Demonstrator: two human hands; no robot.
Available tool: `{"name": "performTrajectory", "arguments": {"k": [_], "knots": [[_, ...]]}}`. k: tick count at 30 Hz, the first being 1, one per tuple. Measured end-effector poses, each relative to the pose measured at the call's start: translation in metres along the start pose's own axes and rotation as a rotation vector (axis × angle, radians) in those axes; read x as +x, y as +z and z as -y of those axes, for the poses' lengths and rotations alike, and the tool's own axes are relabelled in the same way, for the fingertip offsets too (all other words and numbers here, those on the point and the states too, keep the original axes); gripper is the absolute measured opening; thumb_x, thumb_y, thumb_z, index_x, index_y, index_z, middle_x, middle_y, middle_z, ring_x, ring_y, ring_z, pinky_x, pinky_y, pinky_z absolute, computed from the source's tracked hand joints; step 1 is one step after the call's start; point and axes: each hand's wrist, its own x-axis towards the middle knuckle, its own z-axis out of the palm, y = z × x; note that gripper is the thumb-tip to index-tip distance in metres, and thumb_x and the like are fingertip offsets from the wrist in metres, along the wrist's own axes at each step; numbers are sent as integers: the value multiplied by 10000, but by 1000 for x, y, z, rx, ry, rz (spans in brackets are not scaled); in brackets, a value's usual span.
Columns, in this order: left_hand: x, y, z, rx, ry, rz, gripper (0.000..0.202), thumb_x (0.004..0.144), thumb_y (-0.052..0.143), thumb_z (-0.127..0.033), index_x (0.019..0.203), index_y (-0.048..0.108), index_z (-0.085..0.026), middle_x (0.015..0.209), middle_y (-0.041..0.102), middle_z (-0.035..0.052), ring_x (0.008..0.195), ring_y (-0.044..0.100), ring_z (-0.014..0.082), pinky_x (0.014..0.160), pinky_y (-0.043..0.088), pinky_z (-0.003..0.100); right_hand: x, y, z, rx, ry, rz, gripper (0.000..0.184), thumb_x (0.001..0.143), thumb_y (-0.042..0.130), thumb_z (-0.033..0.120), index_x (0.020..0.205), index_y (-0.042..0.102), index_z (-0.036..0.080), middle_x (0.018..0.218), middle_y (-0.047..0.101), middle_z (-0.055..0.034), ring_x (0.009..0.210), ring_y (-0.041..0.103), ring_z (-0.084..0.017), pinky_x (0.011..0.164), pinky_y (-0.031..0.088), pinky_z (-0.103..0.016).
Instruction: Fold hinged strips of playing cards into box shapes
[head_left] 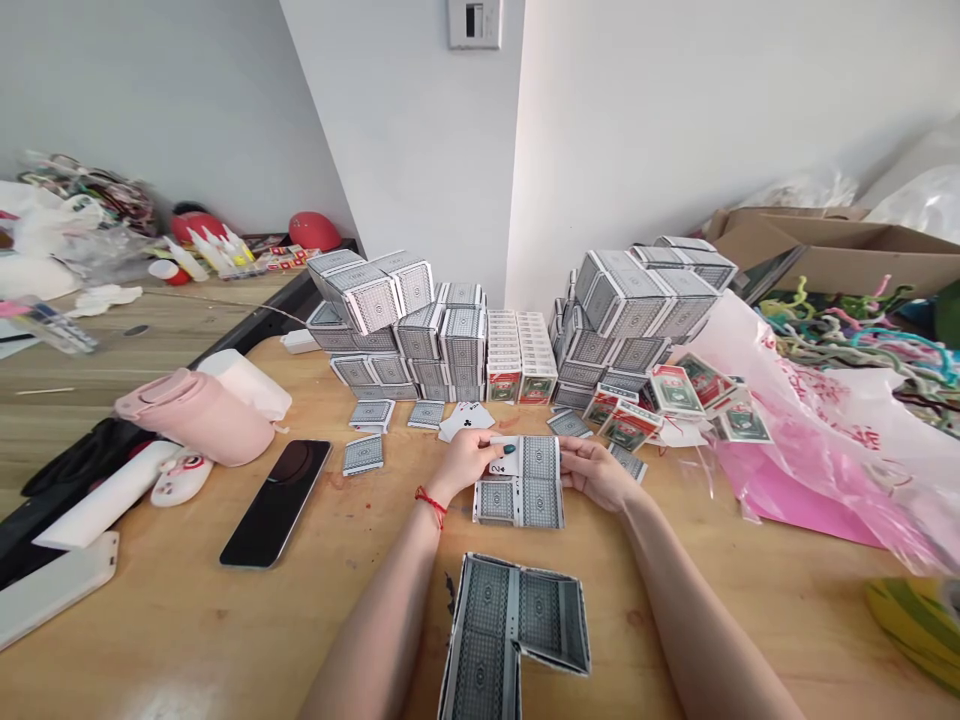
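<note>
In front of me lies a panel of joined playing cards [541, 500], mostly with grey patterned backs up. My left hand [469, 462] pinches its upper left part, the thumb pressed on a card face marked 2 [504, 462]. With bent fingers, my right hand [600, 472] grips the panel's right edge; some fingertips are hidden behind it. Nearer to me stands an L-shaped open frame [487, 600] of the same cards. Beyond my hands are loose cards [465, 420] and small card stacks [364, 453].
Card-block piles stand at the back left [375, 300] and back right [622, 320], with stacked card boxes [519, 355] between. A phone [277, 500] and pink tumbler [199, 415] lie left. On the right are loose card boxes [679, 392], a pink plastic bag [810, 440] and yellow tape [911, 620].
</note>
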Motion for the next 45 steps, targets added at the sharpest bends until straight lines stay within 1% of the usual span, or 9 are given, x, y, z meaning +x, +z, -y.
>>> {"name": "performTrajectory", "arguments": {"k": [6,12,15,22,26,33,36,40,45], "knots": [[0,0,0,45,25,11,225,684,597,-304,780,690,-124,637,614,21,555,474,106,502,343,201,4,3,-4,-53,-43,-60,341,662,703,311,972,647,181,774,703,-56,682,662,-191,594,523,-303],[-1,-6,-1,96,48,-14,198,696,572,-297,641,644,-122,578,566,-5,534,451,93,507,342,199,7,3,-8,-114,-85,-191,380,625,719,319,974,657,182,747,707,-49,650,659,-193,544,509,-271],[-2,-7,-1,107,42,-25,206,694,574,-307,639,643,-120,564,559,-8,518,446,92,494,340,201,8,3,-8,-124,-83,-199,401,616,719,343,981,659,188,766,709,-53,685,661,-215,561,515,-295],[-2,2,-1,111,24,-38,233,718,561,-293,813,696,-128,699,658,24,596,530,120,550,392,215,9,5,-8,-147,-67,-165,395,675,661,401,1017,649,203,817,705,-40,753,656,-219,606,514,-309],[-2,3,-2,92,23,-18,265,731,558,-288,902,693,-138,757,682,33,630,556,131,571,409,219,10,4,-11,-177,-71,-245,407,670,647,422,1018,653,210,789,704,-35,679,649,-218,546,498,-304],[-2,2,1,19,35,-5,274,734,570,-289,927,694,-140,778,690,45,668,570,139,594,415,220,14,1,-20,-322,-177,-391,317,670,618,376,926,695,207,738,697,-17,570,592,-180,506,455,-281],[-2,3,3,23,27,-44,278,731,569,-294,917,697,-132,769,689,50,664,569,142,592,415,227,15,2,-21,-368,-198,-407,300,675,606,365,908,699,200,755,699,-22,591,598,-184,526,457,-283],[-3,8,4,53,43,-91,281,730,573,-329,893,702,-139,754,684,44,660,567,146,582,410,228,14,4,-19,-377,-162,-344,348,698,580,397,963,682,195,810,704,-38,654,623,-216,579,479,-312],[-6,15,3,97,64,-79,300,762,526,-363,864,696,-139,751,674,46,677,563,147,577,407,221,14,1,-17,-416,-248,-354,310,716,566,362,948,689,197,881,702,-37,795,624,-228,733,467,-329]]}}
